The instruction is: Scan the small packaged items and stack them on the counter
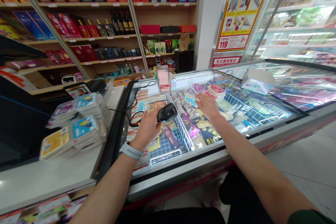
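Left hand [149, 126] closed round the black barcode scanner [168, 112], its cable [118, 111] trailing toward the left edge of the chest freezer [181, 169]. Right hand [208, 105] pinches a small blue-and-white packet [191, 100] above the freezer's glass top, nearer the far edge than the front. Scanner head points toward the packet, apart from it. Step in hand, as judged: scanning; trigger not visible. Next move calls for aligning code and scanner window. Packaged card stacks [85, 127] sit along the desk's [23, 185] right edge.
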`<control>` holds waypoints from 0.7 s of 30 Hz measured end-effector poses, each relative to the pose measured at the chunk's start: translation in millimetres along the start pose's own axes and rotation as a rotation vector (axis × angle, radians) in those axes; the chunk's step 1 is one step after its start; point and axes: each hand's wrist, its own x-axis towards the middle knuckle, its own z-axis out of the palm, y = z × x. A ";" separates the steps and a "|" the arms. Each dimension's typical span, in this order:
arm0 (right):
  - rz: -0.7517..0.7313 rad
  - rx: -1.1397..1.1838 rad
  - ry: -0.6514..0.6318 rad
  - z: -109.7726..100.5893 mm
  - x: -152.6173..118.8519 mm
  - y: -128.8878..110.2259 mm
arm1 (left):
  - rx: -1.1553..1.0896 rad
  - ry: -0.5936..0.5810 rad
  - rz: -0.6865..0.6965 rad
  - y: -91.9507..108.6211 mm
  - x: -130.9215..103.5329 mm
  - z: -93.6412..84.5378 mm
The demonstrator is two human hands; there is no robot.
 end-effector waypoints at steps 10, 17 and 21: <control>0.103 0.233 0.038 11.3 7.5 12.6 | -0.007 0.032 -0.039 -1.4 1.1 -8.5; 0.245 0.469 0.074 19.2 9.9 22.4 | -0.007 0.066 -0.006 -5.5 1.3 -7.3; 0.294 0.645 0.052 19.6 10.0 20.0 | -0.017 0.061 -0.013 -6.2 1.8 -8.0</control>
